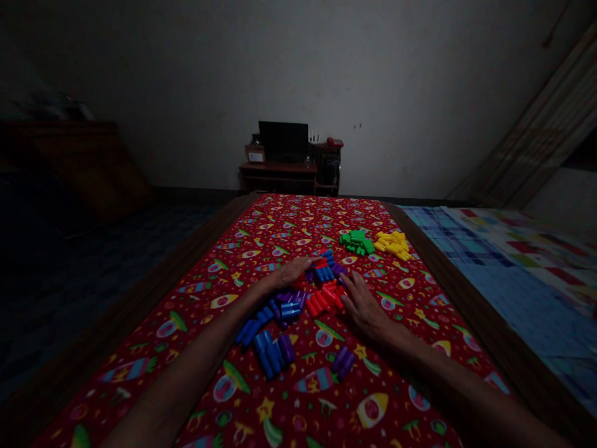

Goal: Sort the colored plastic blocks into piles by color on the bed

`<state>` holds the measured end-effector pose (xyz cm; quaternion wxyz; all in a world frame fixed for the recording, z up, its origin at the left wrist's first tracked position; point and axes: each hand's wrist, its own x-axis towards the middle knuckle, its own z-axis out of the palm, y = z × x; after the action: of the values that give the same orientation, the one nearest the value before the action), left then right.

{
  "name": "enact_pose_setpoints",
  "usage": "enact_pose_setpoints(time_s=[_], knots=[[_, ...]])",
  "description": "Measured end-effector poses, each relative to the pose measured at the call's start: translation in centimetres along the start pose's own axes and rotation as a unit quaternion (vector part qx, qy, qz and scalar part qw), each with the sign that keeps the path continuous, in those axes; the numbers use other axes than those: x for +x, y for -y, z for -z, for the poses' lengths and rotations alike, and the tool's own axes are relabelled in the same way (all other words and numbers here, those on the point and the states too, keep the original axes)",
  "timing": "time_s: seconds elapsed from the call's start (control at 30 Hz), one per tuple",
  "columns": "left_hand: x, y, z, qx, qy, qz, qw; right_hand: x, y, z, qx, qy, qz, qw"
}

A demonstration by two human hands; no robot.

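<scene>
On the red rocket-print cloth (pixel 261 249), both forearms reach forward toward a scatter of plastic blocks near the middle. The left hand (pixel 291 272) lies flat, palm down, its fingers stretched out to the near edge of a mixed pile (pixel 325 267) of red and blue pieces. It is too dim to tell whether it grips any of them. The right hand (pixel 361 305) is spread, palm down, with its fingertips resting on the red blocks (pixel 325 298) just left of it; nothing shows pinched between the fingers. Between the two forearms lie the blue blocks (pixel 268 339), with a few purple blocks (pixel 343 361) close to the right wrist. Farther off, well apart from the hands, sit the green blocks (pixel 357 241) and, just beside them, the yellow blocks (pixel 393 244). A checked blanket (pixel 513 267) lies to the right, and a desk (pixel 280 169) with a dark monitor (pixel 283 140) stands against the far wall.
</scene>
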<state>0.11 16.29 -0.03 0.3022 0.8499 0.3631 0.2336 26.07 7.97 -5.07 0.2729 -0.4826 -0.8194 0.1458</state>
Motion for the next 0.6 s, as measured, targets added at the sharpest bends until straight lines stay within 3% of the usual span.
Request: enact_pose_setpoints(time_s=[0.1, 0.23, 0.33, 0.47, 0.53, 0.6], knots=[[-1.5, -1.9, 0.4, 0.029, 0.039, -0.012, 0.999, 2.9, 3.0, -1.3, 0.053, 0.008, 0.013, 0.998], [-6.4, -3.8, 1.5, 0.143, -0.003, -0.004, 0.99, 4.2, 4.3, -0.2, 0.113, -0.028, 0.04, 0.992], [-12.4, -4.8, 1.1, 0.208, -0.02, -0.007, 0.978, 1.9, 3.4, 2.2, 0.098, -0.031, 0.042, 0.994], [-19.2, -4.8, -2.4, 0.269, -0.033, 0.01, 0.963, -3.8, 2.9, 4.5, 0.034, 0.08, 0.067, 0.994], [-20.4, -4.7, -4.5, 0.287, -0.043, 0.034, 0.956, -6.0, 3.5, 4.4, 0.01, 0.136, 0.099, 0.986], [-19.8, -4.8, -6.0, 0.294, -0.062, 0.058, 0.952, -6.8, 4.3, 3.4, -0.006, 0.149, 0.12, 0.981]])
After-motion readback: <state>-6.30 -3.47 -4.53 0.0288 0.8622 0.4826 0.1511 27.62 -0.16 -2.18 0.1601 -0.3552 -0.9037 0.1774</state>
